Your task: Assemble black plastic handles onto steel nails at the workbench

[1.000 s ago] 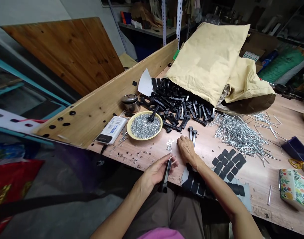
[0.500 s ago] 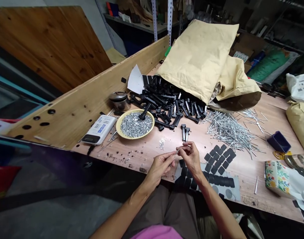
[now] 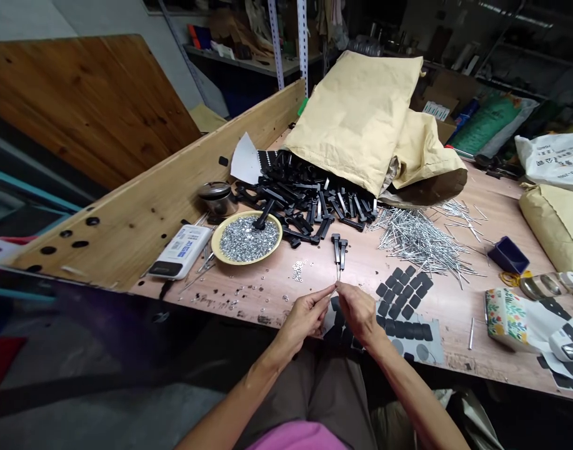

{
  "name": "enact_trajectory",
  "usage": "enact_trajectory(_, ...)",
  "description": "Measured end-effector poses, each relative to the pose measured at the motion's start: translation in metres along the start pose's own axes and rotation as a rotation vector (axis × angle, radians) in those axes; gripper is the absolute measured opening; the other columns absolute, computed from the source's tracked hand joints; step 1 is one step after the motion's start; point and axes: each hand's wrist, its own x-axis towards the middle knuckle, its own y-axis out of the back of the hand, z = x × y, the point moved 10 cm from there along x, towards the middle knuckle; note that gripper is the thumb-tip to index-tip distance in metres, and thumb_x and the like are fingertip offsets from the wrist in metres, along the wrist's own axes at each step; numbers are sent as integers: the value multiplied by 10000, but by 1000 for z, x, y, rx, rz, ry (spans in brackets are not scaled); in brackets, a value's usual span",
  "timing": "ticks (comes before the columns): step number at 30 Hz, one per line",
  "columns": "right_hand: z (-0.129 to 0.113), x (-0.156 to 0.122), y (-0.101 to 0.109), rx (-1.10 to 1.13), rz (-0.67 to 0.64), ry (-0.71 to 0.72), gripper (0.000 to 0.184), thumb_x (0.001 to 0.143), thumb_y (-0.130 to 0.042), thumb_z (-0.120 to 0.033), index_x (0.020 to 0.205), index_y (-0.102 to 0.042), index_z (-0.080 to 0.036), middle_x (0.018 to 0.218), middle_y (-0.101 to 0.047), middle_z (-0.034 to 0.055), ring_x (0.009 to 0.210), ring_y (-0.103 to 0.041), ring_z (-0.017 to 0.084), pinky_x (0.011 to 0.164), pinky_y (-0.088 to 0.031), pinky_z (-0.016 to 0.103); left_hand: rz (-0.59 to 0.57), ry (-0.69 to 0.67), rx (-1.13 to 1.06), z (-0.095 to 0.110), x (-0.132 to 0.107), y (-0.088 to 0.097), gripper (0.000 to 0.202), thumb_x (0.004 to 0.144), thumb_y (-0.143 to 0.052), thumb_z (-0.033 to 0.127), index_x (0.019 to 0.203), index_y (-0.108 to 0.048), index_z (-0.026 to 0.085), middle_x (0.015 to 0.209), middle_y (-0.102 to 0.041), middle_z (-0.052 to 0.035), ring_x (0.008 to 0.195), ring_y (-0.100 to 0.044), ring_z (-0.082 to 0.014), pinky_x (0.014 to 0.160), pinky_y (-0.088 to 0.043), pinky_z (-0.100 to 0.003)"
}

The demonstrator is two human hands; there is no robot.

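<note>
Close together at the table's front edge, my left hand (image 3: 308, 314) pinches a thin metal rod (image 3: 332, 294). My right hand (image 3: 359, 310) is closed at the rod's upper end; its fingertips are partly hidden, and any small piece in them is too small to make out. Just beyond my fingers lie two black plastic pieces (image 3: 336, 246) with thin metal shafts pointing toward me. A small cluster of washers (image 3: 298, 270) is left of them. Under and beside my right hand lies a grey sheet (image 3: 436, 345) with black rounded pads (image 3: 403, 294).
A yellow bowl (image 3: 214, 242) of small metal pieces stands left, beside a white power bank (image 3: 185, 250) and a lidded metal pot (image 3: 219, 199). Behind are piled black plastic parts (image 3: 295, 194), a paper sack (image 3: 356, 119) and loose metal rods (image 3: 415, 244). A floral tissue box (image 3: 506, 319) sits right.
My right hand has turned and closed more, its fingers now curled by the rod. The whole view has shifted slightly; both hands stay close together near the same place.
</note>
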Motion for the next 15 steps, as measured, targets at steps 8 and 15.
enact_trajectory(8, 11, 4, 18, 141, -158, -164, 225, 884, -527, -338, 1006, -682, -228, 886, -706, 56, 801, -671, 162, 720, -546, 277, -263, 137, 9, -3, -7, -22, 578, 653, -728, 361, 1179, -602, 155, 503, -386, 100, 325, -191, 12, 351, -62, -158)
enact_trajectory(15, -3, 10, 26, 169, -333, -106, 298, 882, -498, -441, 894, -713, -236, 827, -711, 46, 758, -674, 154, 697, -530, 256, -315, 159, 128, -11, -12, -29, 545, 599, -738, 484, 1008, -664, 130, 498, -413, 87, 329, -177, 14, 354, -44, -166)
